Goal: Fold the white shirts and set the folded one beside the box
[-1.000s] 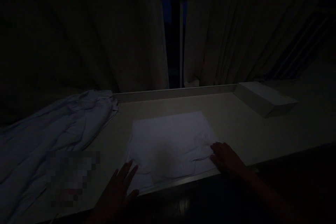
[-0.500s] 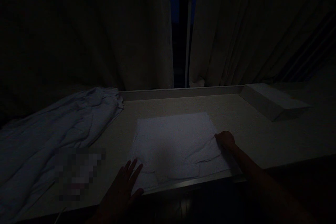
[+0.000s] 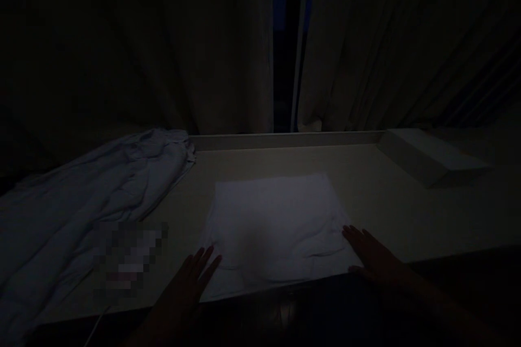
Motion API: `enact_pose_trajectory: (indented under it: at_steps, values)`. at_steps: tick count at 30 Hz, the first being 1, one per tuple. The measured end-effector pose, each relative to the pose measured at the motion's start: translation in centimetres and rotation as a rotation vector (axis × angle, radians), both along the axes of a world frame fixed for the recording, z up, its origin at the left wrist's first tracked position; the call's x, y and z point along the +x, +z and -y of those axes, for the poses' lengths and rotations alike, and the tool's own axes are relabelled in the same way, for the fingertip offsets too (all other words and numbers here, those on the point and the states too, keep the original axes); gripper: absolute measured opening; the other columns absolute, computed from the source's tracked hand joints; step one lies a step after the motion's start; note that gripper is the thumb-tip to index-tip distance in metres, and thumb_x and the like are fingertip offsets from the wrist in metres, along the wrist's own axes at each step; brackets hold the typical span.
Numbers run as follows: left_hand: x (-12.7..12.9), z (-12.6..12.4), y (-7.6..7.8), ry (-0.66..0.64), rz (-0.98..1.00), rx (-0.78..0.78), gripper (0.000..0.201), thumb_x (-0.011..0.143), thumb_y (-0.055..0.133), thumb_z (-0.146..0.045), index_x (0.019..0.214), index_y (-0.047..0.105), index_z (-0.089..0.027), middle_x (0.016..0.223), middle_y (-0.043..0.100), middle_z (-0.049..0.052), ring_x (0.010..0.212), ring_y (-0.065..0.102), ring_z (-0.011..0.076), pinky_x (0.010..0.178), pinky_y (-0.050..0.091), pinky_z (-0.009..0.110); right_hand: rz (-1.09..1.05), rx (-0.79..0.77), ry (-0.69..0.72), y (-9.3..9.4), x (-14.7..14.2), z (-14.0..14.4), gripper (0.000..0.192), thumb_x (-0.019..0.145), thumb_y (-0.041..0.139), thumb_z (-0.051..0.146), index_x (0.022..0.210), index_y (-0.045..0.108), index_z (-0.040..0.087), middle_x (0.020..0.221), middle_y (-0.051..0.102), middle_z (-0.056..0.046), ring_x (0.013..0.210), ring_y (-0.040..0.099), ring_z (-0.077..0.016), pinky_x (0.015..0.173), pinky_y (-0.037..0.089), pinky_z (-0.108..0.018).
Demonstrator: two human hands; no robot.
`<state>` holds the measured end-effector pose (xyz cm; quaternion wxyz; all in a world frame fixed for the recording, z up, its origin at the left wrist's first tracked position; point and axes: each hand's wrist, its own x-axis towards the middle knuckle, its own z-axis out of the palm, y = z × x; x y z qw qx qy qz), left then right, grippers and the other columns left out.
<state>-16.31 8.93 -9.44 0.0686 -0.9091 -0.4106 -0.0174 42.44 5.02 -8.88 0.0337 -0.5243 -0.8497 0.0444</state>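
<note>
A white cloth (image 3: pixel 272 217), folded to a rough rectangle, lies on a pale tabletop (image 3: pixel 260 160) with its near side along the front edge. Creases run across its lower right and lower left parts. My left hand (image 3: pixel 191 276) rests open on the cloth's near left corner, fingers stretched out. At the right side of the cloth, my right hand (image 3: pixel 370 255) lies flat, fingertips touching its edge and thumb apart. Neither hand grips anything. The scene is very dark, so fine detail is lost.
A rumpled light cloth (image 3: pixel 118 184) spreads over the left of the table, a pixelated item (image 3: pixel 130 260) in front of it. A thin white cord (image 3: pixel 96 326) hangs at the front edge. A pale box-like block (image 3: pixel 435 157) stands back right. Curtains (image 3: pixel 228 65) hang behind.
My right hand has let go of the cloth's right edge, moved nearer to me and flattened out. The left hand stays in place. The view has shifted slightly.
</note>
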Motion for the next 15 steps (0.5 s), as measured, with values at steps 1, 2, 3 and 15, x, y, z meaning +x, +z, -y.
enact_pose_trajectory:
  at_steps: [1, 2, 3, 15]
  values:
    - [-0.1, 0.1, 0.3, -0.006, -0.012, -0.008, 0.087, 0.081, 0.052, -0.025, 0.154, 0.006, -0.029, 0.160, 0.016, 0.007, 0.144, 0.023, 0.0321, 0.115, 0.023, 0.051, 0.005, -0.017, 0.019, 0.1, 0.5, 0.5, 0.083, 0.090, 0.048, 0.058, 0.155, 0.006, 0.026, 0.159, 0.016, -0.007, 0.145, 0.019, -0.0280, 0.118, 0.015, -0.049]
    - [-0.2, 0.1, 0.6, -0.010, -0.022, -0.014, 0.088, 0.080, 0.052, -0.022, 0.154, 0.005, -0.030, 0.160, 0.019, 0.006, 0.144, 0.025, 0.0312, 0.115, 0.023, 0.050, 0.006, -0.030, 0.032, 0.2, 0.9, 0.8, 0.084, 0.090, 0.048, 0.057, 0.155, 0.005, 0.026, 0.159, 0.015, -0.007, 0.145, 0.019, -0.0278, 0.119, 0.014, -0.049]
    - [-0.3, 0.2, 0.9, -0.015, -0.027, -0.016, 0.090, 0.079, 0.051, -0.020, 0.154, 0.003, -0.030, 0.159, 0.021, 0.006, 0.143, 0.027, 0.0304, 0.115, 0.024, 0.049, 0.006, -0.040, 0.044, 0.4, 1.2, 1.0, 0.084, 0.090, 0.049, 0.055, 0.155, 0.004, 0.026, 0.159, 0.014, -0.008, 0.145, 0.019, -0.0278, 0.119, 0.014, -0.049]
    - [-3.4, -0.3, -0.7, -0.149, -0.021, -0.036, 0.080, 0.083, 0.044, -0.023, 0.154, 0.008, -0.028, 0.157, 0.027, 0.004, 0.141, 0.031, 0.0256, 0.116, 0.022, 0.043, -0.057, -0.049, 0.081, 0.0, 2.4, 2.4, 0.077, 0.085, 0.052, 0.023, 0.153, 0.019, 0.027, 0.156, 0.025, -0.006, 0.143, 0.026, -0.0245, 0.117, 0.022, -0.048]
